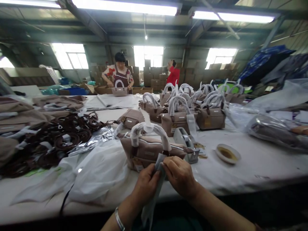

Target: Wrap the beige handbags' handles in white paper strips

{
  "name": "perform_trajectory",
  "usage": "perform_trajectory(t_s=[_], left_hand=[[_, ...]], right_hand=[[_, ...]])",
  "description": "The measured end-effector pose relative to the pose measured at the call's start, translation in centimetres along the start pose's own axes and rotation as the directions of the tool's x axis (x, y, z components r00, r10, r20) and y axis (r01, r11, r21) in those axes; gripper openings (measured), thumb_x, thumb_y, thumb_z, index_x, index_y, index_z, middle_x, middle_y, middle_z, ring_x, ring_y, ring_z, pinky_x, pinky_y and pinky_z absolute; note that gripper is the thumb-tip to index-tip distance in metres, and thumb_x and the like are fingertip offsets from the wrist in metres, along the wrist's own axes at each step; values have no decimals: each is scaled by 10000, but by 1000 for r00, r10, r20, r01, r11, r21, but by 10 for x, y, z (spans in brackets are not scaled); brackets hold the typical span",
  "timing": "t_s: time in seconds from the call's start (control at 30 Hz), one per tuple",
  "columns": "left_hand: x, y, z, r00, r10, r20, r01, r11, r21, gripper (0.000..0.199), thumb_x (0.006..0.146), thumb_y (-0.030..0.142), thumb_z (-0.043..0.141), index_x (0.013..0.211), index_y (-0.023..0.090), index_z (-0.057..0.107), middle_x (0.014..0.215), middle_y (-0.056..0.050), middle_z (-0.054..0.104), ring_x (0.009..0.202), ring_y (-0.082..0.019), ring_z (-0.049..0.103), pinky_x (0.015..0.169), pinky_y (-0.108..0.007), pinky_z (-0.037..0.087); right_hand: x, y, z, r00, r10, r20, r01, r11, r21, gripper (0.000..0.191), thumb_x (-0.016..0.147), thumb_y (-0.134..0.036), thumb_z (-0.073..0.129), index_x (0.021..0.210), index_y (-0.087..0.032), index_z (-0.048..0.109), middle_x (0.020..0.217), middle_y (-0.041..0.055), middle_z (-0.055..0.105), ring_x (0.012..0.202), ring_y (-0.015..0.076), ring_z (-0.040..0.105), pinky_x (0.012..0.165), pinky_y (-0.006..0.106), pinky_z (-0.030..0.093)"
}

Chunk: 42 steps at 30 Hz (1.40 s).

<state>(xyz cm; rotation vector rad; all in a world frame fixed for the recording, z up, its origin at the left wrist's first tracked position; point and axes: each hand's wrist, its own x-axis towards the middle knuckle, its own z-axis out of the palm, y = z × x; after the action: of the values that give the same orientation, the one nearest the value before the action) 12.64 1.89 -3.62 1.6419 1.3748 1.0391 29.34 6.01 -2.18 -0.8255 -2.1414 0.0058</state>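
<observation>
Both my hands are closed on one whitish, strip-like plastic sleeve (154, 195) in front of a brown handbag (146, 150). My left hand (146, 184) pinches it between thumb and fingers, and its lower end hangs below the table edge. My right hand (179, 175) grips the upper part, close to the base of the bag's handle. The handbag stands upright, its two handles wrapped in white material. A paper tag (138, 165) hangs at its front left. Just behind the bag's right side is a grey tape dispenser (181, 138).
Several finished-looking handbags (175, 118) with wrapped handles stand behind. Coiled dark brown straps (64, 141) and white plastic bags (101, 173) lie to the left. A shallow dish (227, 154) sits at right, near a plastic-wrapped bundle (271, 131). Across the table, a person (120, 77) handles another handbag.
</observation>
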Motion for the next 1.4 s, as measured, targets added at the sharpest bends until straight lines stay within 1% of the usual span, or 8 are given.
perform_trajectory(t_s=[0.13, 0.23, 0.33, 0.6, 0.87, 1.1, 1.2, 1.4], left_hand=[[0, -2, -1, 999, -26, 19, 27, 999, -35, 209, 913, 323, 481, 906, 174, 627, 843, -37, 662, 811, -198, 588, 742, -279, 447], [0, -3, -1, 1000, -15, 19, 16, 1000, -23, 210, 910, 331, 482, 894, 177, 623, 838, -38, 664, 802, -201, 588, 741, -285, 446], [0, -3, -2, 1000, -4, 8, 4, 1000, -5, 202, 903, 335, 486, 883, 183, 617, 832, -34, 664, 797, -200, 591, 744, -283, 444], [-1, -7, 0, 1000, 20, -11, -19, 999, 26, 144, 900, 269, 486, 876, 192, 606, 834, -21, 653, 801, -191, 585, 744, -268, 429], [-2, -8, 0, 1000, 9, -25, -9, 1000, 7, 149, 910, 283, 491, 897, 187, 603, 844, -31, 651, 815, -199, 595, 747, -274, 438], [-1, 0, 0, 996, 64, -63, -69, 994, -80, 305, 904, 320, 553, 1182, 195, 578, 1121, -59, 672, 1042, -222, 604, 933, -294, 438], [1, -2, 1, 995, 54, -84, -58, 997, -50, 301, 882, 351, 599, 1140, 195, 607, 1058, -51, 688, 975, -218, 618, 887, -291, 452], [4, -7, 4, 993, 30, -118, -28, 999, 17, 249, 932, 375, 504, 900, 185, 661, 816, -27, 671, 784, -183, 607, 734, -265, 441]], right_hand=[[0, 3, 0, 998, -66, -6, 66, 998, -13, 175, 930, -122, 500, 990, -184, 652, 1170, 131, 661, 1025, 234, 648, 869, 349, 535], [2, 6, -1, 995, -90, 37, 91, 996, -16, 188, 924, -117, 498, 1011, -195, 645, 1222, 111, 664, 1064, 236, 649, 908, 365, 540], [5, 4, -2, 997, -56, 58, 58, 998, -25, 171, 926, -120, 496, 992, -195, 635, 1289, 109, 636, 1079, 242, 649, 914, 368, 540], [12, -12, -5, 995, 85, 55, -83, 995, -51, 149, 941, -152, 492, 867, -197, 614, 947, 88, 670, 885, 208, 667, 742, 281, 522], [9, -5, 0, 997, 64, 29, -66, 996, 62, 169, 961, -165, 478, 836, -195, 588, 809, 57, 600, 788, 189, 618, 734, 297, 488], [9, 2, 4, 998, 55, -10, -54, 990, 131, 137, 961, -167, 502, 854, -189, 583, 779, 43, 592, 737, 182, 591, 693, 294, 456], [10, 3, 4, 999, 41, -26, -37, 991, 125, 144, 961, -171, 511, 837, -184, 582, 760, 38, 590, 710, 177, 583, 672, 288, 440], [10, 1, 1, 999, 34, -17, -34, 999, 21, 206, 971, -217, 518, 778, -183, 583, 725, 33, 588, 687, 172, 584, 659, 290, 400]])
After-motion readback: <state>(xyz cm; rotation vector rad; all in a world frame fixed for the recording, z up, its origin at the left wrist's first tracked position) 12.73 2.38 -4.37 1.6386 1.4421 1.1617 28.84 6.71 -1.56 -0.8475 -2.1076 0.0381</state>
